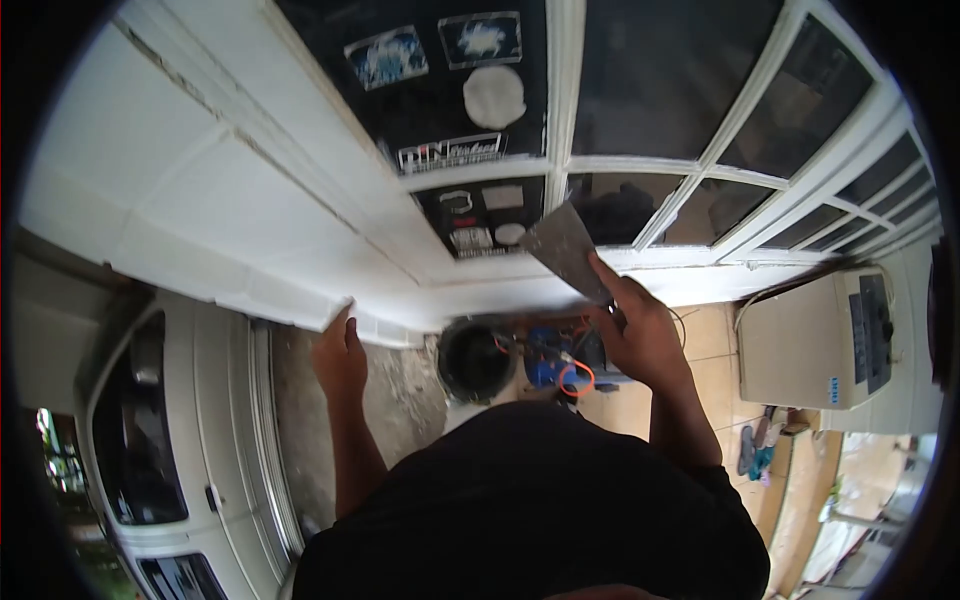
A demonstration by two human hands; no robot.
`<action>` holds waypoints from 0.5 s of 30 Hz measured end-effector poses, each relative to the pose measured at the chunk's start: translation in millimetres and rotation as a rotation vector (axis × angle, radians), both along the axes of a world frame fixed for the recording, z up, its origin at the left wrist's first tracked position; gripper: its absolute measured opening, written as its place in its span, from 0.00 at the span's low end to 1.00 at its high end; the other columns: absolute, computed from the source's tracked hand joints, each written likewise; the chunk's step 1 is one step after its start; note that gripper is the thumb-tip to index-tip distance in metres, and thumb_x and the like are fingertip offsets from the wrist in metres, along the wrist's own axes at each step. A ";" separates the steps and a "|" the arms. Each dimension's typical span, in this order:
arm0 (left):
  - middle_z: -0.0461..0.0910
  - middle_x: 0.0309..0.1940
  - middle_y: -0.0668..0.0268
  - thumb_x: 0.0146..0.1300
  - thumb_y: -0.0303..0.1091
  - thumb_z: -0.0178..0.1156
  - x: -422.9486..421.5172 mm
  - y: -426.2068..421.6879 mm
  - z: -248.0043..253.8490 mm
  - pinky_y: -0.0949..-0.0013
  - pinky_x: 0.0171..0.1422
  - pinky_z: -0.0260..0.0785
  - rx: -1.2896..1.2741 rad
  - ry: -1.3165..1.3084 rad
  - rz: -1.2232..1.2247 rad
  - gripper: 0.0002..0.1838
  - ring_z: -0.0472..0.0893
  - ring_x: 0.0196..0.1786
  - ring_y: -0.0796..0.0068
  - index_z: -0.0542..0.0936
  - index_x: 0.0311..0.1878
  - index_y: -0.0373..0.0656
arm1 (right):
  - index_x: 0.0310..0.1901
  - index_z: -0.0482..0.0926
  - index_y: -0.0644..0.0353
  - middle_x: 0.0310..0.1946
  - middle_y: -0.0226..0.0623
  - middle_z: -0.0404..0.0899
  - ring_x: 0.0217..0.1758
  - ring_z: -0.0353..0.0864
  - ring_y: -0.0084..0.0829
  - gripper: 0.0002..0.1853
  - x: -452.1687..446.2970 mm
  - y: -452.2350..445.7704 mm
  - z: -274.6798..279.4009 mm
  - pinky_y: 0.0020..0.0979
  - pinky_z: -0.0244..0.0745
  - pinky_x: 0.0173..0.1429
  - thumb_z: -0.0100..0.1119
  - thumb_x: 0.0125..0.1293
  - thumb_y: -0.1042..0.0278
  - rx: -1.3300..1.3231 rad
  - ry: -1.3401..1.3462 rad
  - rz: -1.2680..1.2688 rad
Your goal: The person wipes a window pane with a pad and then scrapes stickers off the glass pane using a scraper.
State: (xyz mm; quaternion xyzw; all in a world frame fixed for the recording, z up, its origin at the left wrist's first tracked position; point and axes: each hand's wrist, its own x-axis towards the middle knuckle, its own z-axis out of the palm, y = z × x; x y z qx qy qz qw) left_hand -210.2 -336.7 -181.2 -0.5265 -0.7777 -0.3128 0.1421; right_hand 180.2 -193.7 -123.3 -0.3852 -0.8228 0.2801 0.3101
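Note:
In my right hand (640, 330) is a wide putty knife (562, 243), its grey blade slanting up and left in front of the white door frame. My index finger lies along the blade. My left hand (336, 358) is at the lower edge of the white wall panel (300, 225), index finger pointing up and the other fingers curled. A pale, flat shape shows beside that finger, and I cannot tell it from the wall edge. Between my hands, low down, stands a black bucket (476, 360).
Blue equipment with an orange hose (575, 378) sits beside the bucket. Glass panes with stickers (450, 150) fill the door ahead. A pale appliance (805, 340) and shoes (757, 450) are at the right. A silver vehicle (190, 440) is at the left.

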 end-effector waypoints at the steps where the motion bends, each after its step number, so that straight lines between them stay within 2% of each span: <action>1: 0.90 0.41 0.58 0.70 0.35 0.65 10.5 -9.5 5.4 0.56 0.53 0.76 -0.013 -0.046 0.043 0.15 0.88 0.45 0.55 0.87 0.56 0.42 | 0.77 0.67 0.49 0.36 0.46 0.80 0.33 0.82 0.48 0.38 -1.9 1.6 3.2 0.44 0.78 0.40 0.65 0.65 0.75 -0.010 -0.008 0.015; 2: 0.90 0.44 0.60 0.70 0.34 0.65 19.7 -17.3 16.9 0.55 0.58 0.75 -0.018 -0.086 0.084 0.15 0.87 0.48 0.55 0.87 0.56 0.43 | 0.77 0.67 0.49 0.36 0.45 0.80 0.32 0.82 0.45 0.38 -4.9 2.6 8.6 0.42 0.78 0.39 0.65 0.65 0.75 -0.012 -0.010 0.027; 3: 0.90 0.45 0.62 0.68 0.34 0.66 21.6 -29.2 28.8 0.54 0.63 0.71 -0.146 -0.238 0.087 0.16 0.86 0.52 0.58 0.86 0.57 0.45 | 0.77 0.67 0.49 0.36 0.45 0.80 0.32 0.82 0.45 0.38 -7.8 2.6 11.8 0.42 0.78 0.39 0.65 0.65 0.75 -0.020 -0.018 0.049; 4: 0.90 0.45 0.62 0.68 0.34 0.66 22.3 -34.9 32.0 0.54 0.63 0.71 -0.152 -0.246 0.105 0.16 0.86 0.52 0.58 0.86 0.57 0.45 | 0.77 0.67 0.49 0.36 0.45 0.80 0.31 0.82 0.43 0.38 -11.3 0.8 14.0 0.42 0.78 0.38 0.66 0.65 0.75 -0.050 -0.017 0.048; 6: 0.90 0.44 0.63 0.66 0.36 0.69 21.4 -41.4 32.8 0.56 0.63 0.71 -0.099 0.140 -0.130 0.18 0.87 0.51 0.61 0.85 0.59 0.46 | 0.78 0.67 0.48 0.37 0.44 0.81 0.31 0.82 0.41 0.39 -20.5 -5.4 12.8 0.41 0.78 0.38 0.66 0.65 0.75 -0.089 -0.026 0.049; 7: 0.90 0.48 0.62 0.64 0.41 0.73 23.7 -39.6 31.5 0.55 0.64 0.70 -0.100 0.135 -0.171 0.21 0.86 0.55 0.61 0.85 0.59 0.47 | 0.78 0.67 0.49 0.37 0.44 0.81 0.31 0.82 0.41 0.39 -26.0 -8.6 12.5 0.40 0.78 0.38 0.66 0.65 0.75 -0.039 -0.001 0.060; 8: 0.90 0.48 0.62 0.64 0.41 0.73 29.8 -33.4 34.7 0.55 0.64 0.70 -0.102 0.124 -0.173 0.21 0.86 0.55 0.61 0.85 0.59 0.47 | 0.78 0.66 0.49 0.37 0.44 0.81 0.31 0.81 0.40 0.40 -30.9 -12.0 13.2 0.40 0.78 0.38 0.67 0.65 0.75 0.014 0.023 0.068; 10: 0.87 0.56 0.61 0.62 0.51 0.72 45.4 -12.8 45.4 0.49 0.67 0.67 -0.040 0.153 -0.344 0.26 0.83 0.62 0.58 0.85 0.58 0.47 | 0.78 0.66 0.48 0.38 0.45 0.81 0.31 0.82 0.42 0.40 -42.0 -18.1 14.0 0.41 0.78 0.39 0.67 0.65 0.75 0.009 0.000 0.059; 12: 0.82 0.65 0.62 0.59 0.64 0.69 56.5 4.9 46.2 0.44 0.73 0.62 0.002 0.124 -0.519 0.35 0.78 0.69 0.55 0.85 0.59 0.47 | 0.79 0.65 0.48 0.39 0.46 0.82 0.32 0.83 0.43 0.40 -55.7 -23.9 13.5 0.41 0.79 0.40 0.67 0.65 0.75 0.005 -0.025 0.057; 14: 0.75 0.73 0.64 0.55 0.73 0.65 71.2 14.1 46.2 0.32 0.79 0.51 -0.064 0.148 -0.734 0.43 0.69 0.78 0.54 0.83 0.65 0.50 | 0.79 0.64 0.48 0.47 0.52 0.84 0.42 0.88 0.50 0.41 -70.4 -31.4 11.7 0.44 0.82 0.47 0.67 0.65 0.74 0.003 -0.056 0.050; 15: 0.75 0.73 0.64 0.55 0.73 0.65 71.1 20.5 42.6 0.32 0.79 0.51 -0.062 0.128 -0.721 0.43 0.69 0.78 0.54 0.83 0.65 0.50 | 0.79 0.64 0.48 0.47 0.52 0.84 0.42 0.88 0.50 0.41 -77.9 -36.0 11.7 0.44 0.82 0.47 0.67 0.65 0.74 -0.001 -0.074 0.064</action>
